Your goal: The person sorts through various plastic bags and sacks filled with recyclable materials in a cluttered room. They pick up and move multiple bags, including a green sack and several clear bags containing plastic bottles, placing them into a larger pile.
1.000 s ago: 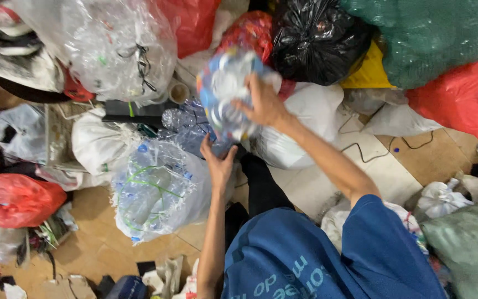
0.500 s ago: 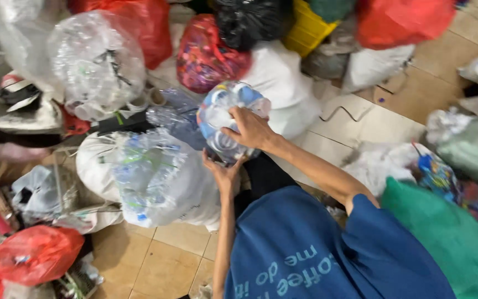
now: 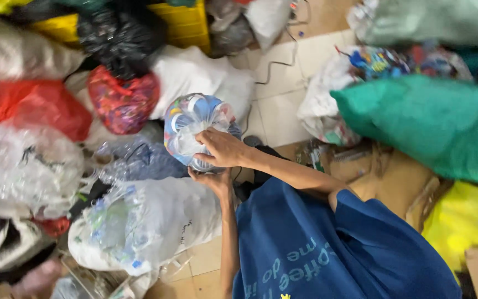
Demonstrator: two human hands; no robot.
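I hold a clear plastic bag (image 3: 192,124) stuffed with blue and white plastic pieces in front of me. My right hand (image 3: 222,148) grips its near side from above, fingers pressed into the plastic. My left hand (image 3: 212,181) cups the bag from below. Beneath it lies a large clear bag of plastic bottles (image 3: 145,221), with a bluish clear bag (image 3: 136,160) beside it. My blue shirt (image 3: 327,249) fills the lower right.
Full bags crowd the tiled floor (image 3: 283,105): a red patterned bag (image 3: 123,102), a white sack (image 3: 195,72), a black bag (image 3: 117,33), a red bag (image 3: 34,108), a clear bag (image 3: 26,166), a green sack (image 3: 432,122), a yellow crate (image 3: 186,22). Flattened cardboard (image 3: 394,182) lies at right.
My view has swung to the right, so the bags have shifted left in the frame. Both hands have kept hold of the clear bag, now slightly lower and nearer my body.
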